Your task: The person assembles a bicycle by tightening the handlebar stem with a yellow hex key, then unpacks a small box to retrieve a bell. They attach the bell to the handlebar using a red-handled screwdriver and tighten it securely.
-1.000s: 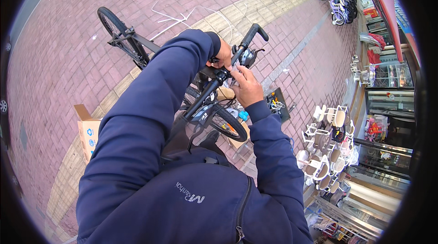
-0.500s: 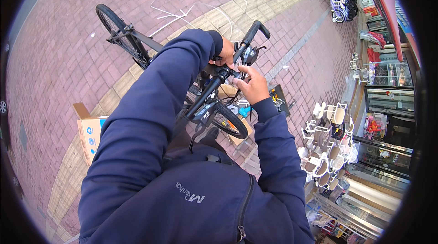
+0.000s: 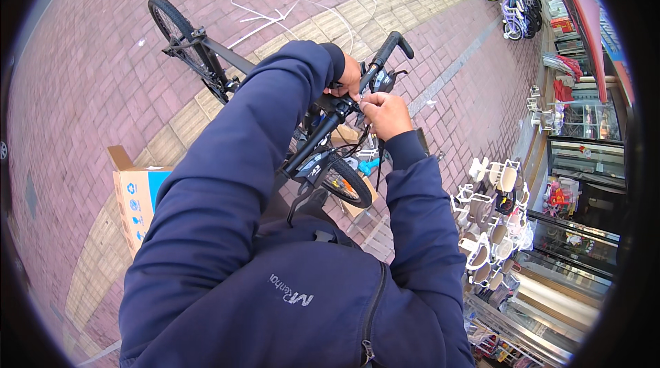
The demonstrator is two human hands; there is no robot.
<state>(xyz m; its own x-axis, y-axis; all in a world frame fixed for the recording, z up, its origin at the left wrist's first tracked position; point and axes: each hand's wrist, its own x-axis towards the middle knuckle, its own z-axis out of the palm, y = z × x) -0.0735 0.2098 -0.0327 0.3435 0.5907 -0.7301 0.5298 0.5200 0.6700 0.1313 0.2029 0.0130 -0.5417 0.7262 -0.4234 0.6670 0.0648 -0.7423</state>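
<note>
A dark bicycle stands before me, its handlebar [image 3: 318, 142] running from the lower left to a black grip [image 3: 386, 51] at the upper right. At the middle of the bar, by the stem [image 3: 342, 108], both my hands meet. My left hand [image 3: 349, 79] is closed there with bent fingers; what it holds is hidden. My right hand [image 3: 388, 115] pinches thumb and fingertips together just beside it, on something too small to make out. Below the bar the front wheel [image 3: 346, 182] shows, with cables around it. The rear wheel [image 3: 180, 36] is at the upper left.
An open cardboard box [image 3: 132, 196] stands at the left on brick paving. White straps [image 3: 267, 20] lie beyond the bicycle. Child seats [image 3: 489, 223] are piled at the right by a shop front [image 3: 584, 161]. Several bicycles [image 3: 514, 7] are parked far right.
My right hand's fingers have drawn together into a pinch and come closer to the left fingertips. The left hand stays at the stem. The whole view has shifted slightly.
</note>
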